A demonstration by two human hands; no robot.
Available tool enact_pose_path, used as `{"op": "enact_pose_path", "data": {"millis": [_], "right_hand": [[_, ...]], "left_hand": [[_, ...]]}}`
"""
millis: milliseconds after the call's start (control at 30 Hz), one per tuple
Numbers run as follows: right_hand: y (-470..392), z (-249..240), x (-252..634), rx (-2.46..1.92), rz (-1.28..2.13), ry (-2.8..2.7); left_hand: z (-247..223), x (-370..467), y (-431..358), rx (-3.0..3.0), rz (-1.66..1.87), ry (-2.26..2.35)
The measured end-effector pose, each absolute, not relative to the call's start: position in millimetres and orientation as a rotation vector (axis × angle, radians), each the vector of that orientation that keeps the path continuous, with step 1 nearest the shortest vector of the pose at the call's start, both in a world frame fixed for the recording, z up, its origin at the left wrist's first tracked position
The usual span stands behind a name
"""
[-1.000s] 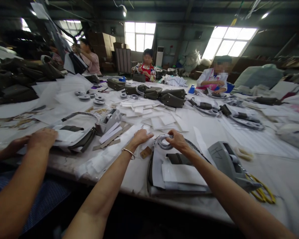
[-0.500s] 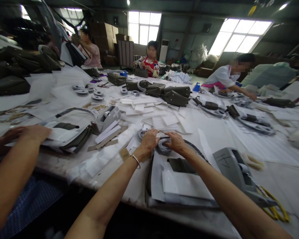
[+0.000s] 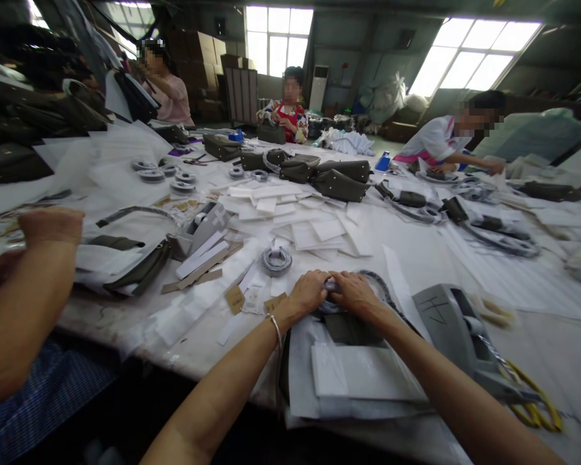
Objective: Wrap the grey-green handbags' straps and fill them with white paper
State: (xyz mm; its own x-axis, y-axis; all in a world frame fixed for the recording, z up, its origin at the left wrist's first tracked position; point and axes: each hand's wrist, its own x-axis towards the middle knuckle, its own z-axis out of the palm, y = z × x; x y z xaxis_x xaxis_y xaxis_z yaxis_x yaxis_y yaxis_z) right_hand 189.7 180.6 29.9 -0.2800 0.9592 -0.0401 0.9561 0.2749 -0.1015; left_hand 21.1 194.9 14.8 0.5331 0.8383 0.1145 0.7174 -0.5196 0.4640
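Grey plastic-wrapped coiled strap (image 3: 330,306) sits at the dark olive bag's (image 3: 351,328) far edge; the left hand (image 3: 312,290) has joined the right hand (image 3: 354,292), both grips holding it, seemingly for two-handed control.

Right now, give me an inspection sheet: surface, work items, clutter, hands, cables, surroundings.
Surface: white-topped table, near edge scuffed.
Work items: wrapped coil at the far side of a dark bag; white packet lying on the bag.
Clutter: loose white sheets, second coil, brown tag, grey tape dispenser.
Hands: left hand and right hand meet at the wrapped coil; grip partly hidden.
Cables: none certain; yellow loops by the dispenser, cord or handles unclear.
Surroundings: neighbour's arm at left; person in a red apron across the table; windows behind.
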Motion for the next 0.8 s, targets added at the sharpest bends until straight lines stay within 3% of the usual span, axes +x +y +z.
{"op": "enact_pose_path", "data": {"millis": [167,433,633,800], "right_hand": [[175.4,27.8,203.1,-1.684,0.149,-2.513],[195.4,34.1,204.1,-1.75,0.15,-2.557],[180.5,31.3,203.8,-1.846,0.446,-2.447],[171.9,21.6,208.8,-1.787,0.452,-2.411]], "left_hand": [[12.8,22.8,178.6,2.4,0.431,1.369],[26.7,25.6,182.9,2.437,0.347,1.472],[26.2,25.4,186.0,2.498,0.329,1.449],[23.9,23.2,184.8,2.513,0.36,1.404]]}}
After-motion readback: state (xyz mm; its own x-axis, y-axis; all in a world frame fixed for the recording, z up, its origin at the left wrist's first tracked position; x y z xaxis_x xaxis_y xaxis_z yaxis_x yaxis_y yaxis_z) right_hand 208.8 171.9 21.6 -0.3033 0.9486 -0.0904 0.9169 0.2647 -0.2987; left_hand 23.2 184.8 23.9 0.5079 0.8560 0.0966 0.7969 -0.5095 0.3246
